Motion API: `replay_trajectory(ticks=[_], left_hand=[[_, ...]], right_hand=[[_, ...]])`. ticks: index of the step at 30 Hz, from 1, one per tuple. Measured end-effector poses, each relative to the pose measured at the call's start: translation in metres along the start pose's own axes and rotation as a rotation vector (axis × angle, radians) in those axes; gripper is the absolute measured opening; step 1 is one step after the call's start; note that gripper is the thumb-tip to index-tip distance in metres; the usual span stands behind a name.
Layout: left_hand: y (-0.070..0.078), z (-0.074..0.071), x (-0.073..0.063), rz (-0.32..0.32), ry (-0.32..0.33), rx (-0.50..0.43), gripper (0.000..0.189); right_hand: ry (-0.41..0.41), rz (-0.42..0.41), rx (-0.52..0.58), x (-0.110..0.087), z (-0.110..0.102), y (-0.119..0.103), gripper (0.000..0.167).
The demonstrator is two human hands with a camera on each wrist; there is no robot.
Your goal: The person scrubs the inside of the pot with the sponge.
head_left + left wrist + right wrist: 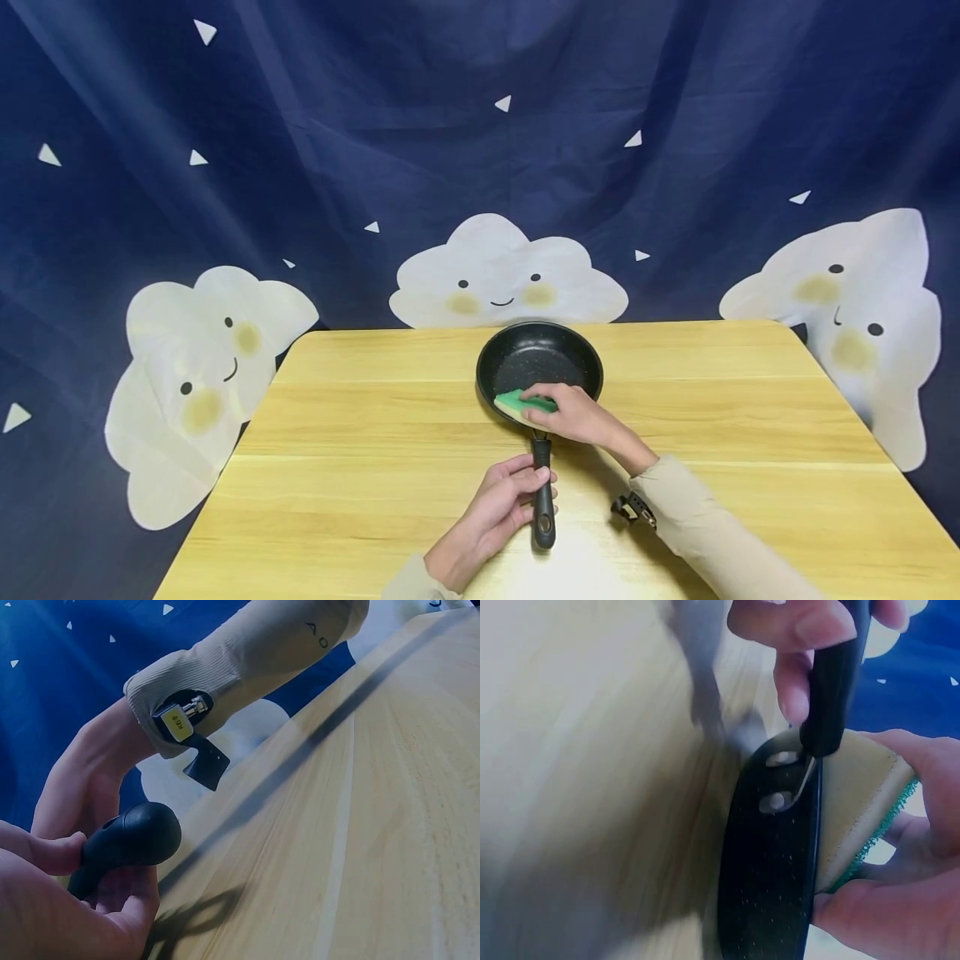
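Observation:
A black speckled frying pan [536, 354] is near the back edge of the table, its handle [543, 500] pointing toward me. My left hand [498, 504] grips that handle, thumb on top and fingers beneath. In the left wrist view the rounded handle end [146, 834] sticks out past the thumb. Over the pan's near rim, my right hand [573, 414] holds a sponge [517, 406] with a green scouring side up and a pale yellow side down. From the right wrist, the sponge's pale face [855, 795] shows tilted at the rim, beside the riveted handle joint.
The pan and hands are over a light wooden table [360, 500]. A dark blue curtain [420, 108] with white clouds hangs right behind it. A small black device on a strap [636, 508] hangs below the right sleeve.

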State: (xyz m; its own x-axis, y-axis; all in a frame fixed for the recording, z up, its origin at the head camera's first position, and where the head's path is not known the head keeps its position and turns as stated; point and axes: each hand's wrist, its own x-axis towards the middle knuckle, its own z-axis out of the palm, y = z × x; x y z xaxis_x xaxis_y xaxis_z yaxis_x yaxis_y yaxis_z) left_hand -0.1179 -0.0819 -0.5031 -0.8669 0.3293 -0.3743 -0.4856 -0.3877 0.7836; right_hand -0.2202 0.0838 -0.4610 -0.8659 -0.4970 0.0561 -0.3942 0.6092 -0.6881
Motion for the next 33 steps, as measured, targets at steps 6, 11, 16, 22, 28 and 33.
replay_trajectory(ticks=[6,11,16,22,28,33], left_hand=[[0.000,0.000,0.001,0.006,-0.013,0.000,0.051],[0.000,-0.001,0.001,0.003,-0.011,0.004,0.049],[-0.001,-0.001,0.002,0.002,-0.011,-0.003,0.046],[-0.002,-0.001,0.002,0.014,-0.008,-0.001,0.048],[-0.001,-0.002,0.003,0.008,-0.005,-0.001,0.047],[-0.001,-0.001,0.002,0.004,-0.009,0.002,0.046]], right_hand=[[0.005,0.029,0.025,0.005,0.007,-0.005,0.034],[-0.011,0.041,0.050,0.011,0.012,-0.010,0.037],[-0.016,0.035,0.075,0.017,0.018,-0.012,0.038],[-0.020,0.055,0.079,0.028,0.024,-0.012,0.038],[-0.004,0.085,0.122,0.036,0.029,-0.012,0.039],[0.013,0.107,0.120,0.042,0.032,-0.010,0.038]])
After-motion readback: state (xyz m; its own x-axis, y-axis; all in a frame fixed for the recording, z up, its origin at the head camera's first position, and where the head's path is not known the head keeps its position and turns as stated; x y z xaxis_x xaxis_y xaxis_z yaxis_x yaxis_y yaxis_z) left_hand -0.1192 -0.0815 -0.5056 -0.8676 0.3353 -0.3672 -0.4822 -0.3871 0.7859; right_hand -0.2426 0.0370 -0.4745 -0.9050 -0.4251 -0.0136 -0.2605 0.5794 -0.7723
